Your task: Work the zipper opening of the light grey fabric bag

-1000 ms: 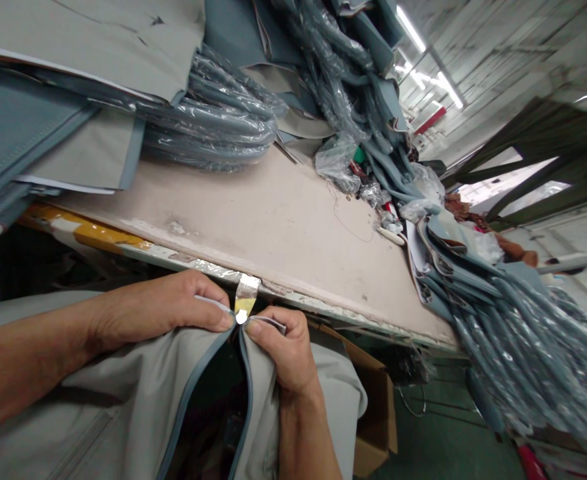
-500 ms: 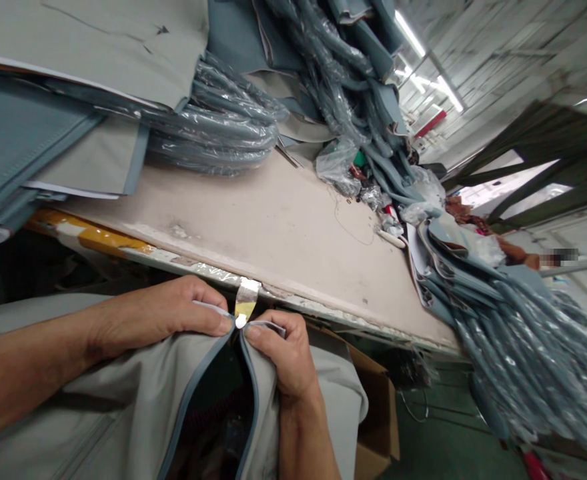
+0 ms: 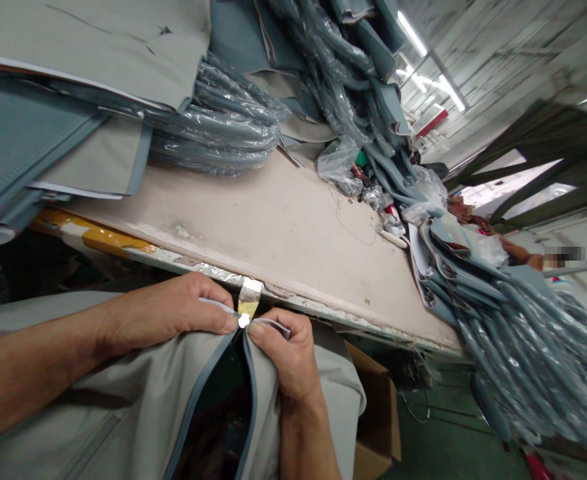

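Observation:
A large grey sheet of material [image 3: 148, 393] with blue-grey edging hangs below the table edge. My left hand [image 3: 183, 310] pinches one edged border of it between thumb and fingers. On the other side of a dark gap, my right hand [image 3: 286, 350] grips the opposite border, where a pale strip shows by the fingers. Between my fingertips sits a small bright white piece [image 3: 244, 321], too glaring to make out. Just behind it, a taped tab [image 3: 248, 297], silver and yellow, hangs from the table edge. The two borders come close together at this piece and spread apart lower down.
Beyond my hands lies a worn beige tabletop [image 3: 273, 220]. Grey and blue-grey panels [image 3: 88, 53] are stacked at left, and plastic-wrapped blue-grey bundles [image 3: 503, 333] hang over the right end. Small clutter and a plastic bag [image 3: 341, 163] lie at the back. A cardboard box [image 3: 376, 407] stands underneath.
Both hands keep their grip on the grey material. The borders have drawn slightly closer together near the white piece; the whole view has shifted a little.

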A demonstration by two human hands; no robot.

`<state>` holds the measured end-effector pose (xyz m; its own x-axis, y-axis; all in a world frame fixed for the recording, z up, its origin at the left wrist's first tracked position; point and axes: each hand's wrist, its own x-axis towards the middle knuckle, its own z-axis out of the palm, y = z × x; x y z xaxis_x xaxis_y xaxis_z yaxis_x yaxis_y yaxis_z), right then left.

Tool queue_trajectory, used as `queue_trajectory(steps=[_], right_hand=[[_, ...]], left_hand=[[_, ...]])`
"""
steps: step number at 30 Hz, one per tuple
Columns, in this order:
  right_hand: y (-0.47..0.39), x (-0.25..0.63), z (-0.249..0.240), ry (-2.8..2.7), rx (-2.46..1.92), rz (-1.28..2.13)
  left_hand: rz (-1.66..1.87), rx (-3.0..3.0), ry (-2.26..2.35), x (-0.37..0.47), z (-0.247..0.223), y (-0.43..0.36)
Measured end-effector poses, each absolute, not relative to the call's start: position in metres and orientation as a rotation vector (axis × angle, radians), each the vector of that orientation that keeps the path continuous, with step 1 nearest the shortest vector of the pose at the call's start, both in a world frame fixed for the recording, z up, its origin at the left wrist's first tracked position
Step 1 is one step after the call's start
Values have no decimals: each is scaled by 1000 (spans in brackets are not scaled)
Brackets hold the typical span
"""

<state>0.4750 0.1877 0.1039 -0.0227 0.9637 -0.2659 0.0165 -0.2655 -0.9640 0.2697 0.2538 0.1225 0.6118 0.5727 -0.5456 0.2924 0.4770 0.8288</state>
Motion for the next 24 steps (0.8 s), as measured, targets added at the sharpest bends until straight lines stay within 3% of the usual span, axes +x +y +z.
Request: queue_trajectory(steps=[24], right_hand=[[192, 485, 101, -1210, -1368, 1507]], left_hand=[[198, 1160, 944, 273, 115, 252]])
